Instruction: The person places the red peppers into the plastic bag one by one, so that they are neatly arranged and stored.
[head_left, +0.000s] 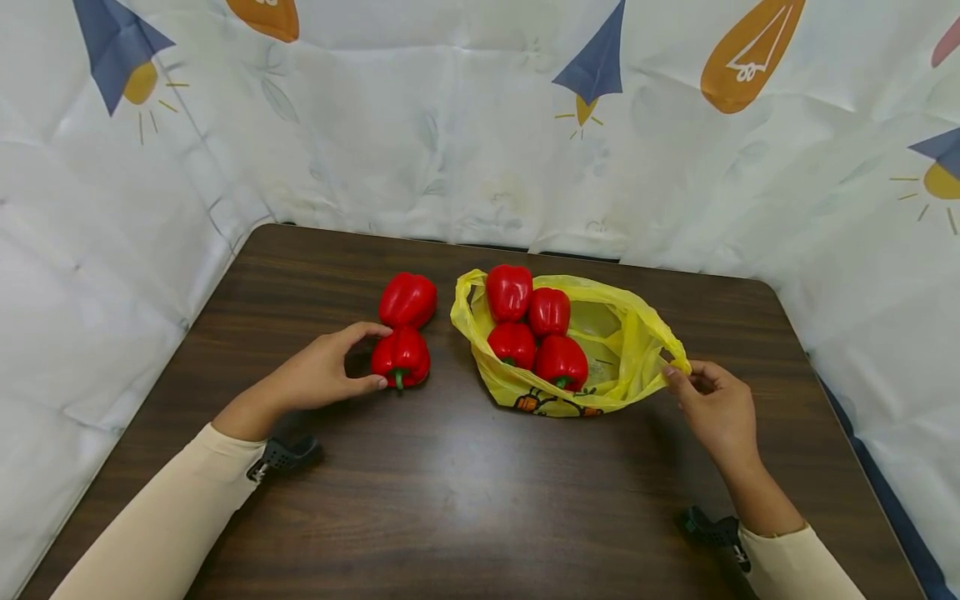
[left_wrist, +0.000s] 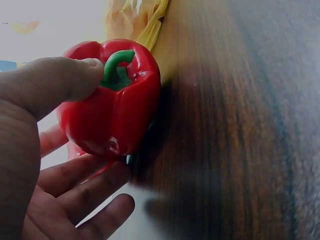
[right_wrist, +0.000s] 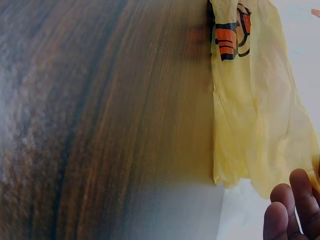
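Observation:
My left hand (head_left: 322, 371) has its thumb and fingers around a red bell pepper (head_left: 401, 357) on the table. In the left wrist view the thumb lies beside the green stem (left_wrist: 116, 70) of that bell pepper, with fingers behind and below it. Just behind it, a second red bell pepper (head_left: 408, 298) lies against it. To the right is a yellow plastic bag (head_left: 641, 375) with its mouth spread wide; several red bell peppers (head_left: 548, 312) are inside, at its left. My right hand (head_left: 716, 408) pinches the bag's right rim between thumb and fingers.
All of it stands on a dark wood-grain table (head_left: 465, 508) with rounded far corners. A white patterned sheet (head_left: 465, 133) hangs behind the table and along its sides. Dark straps (head_left: 288, 454) circle both wrists over light sleeves.

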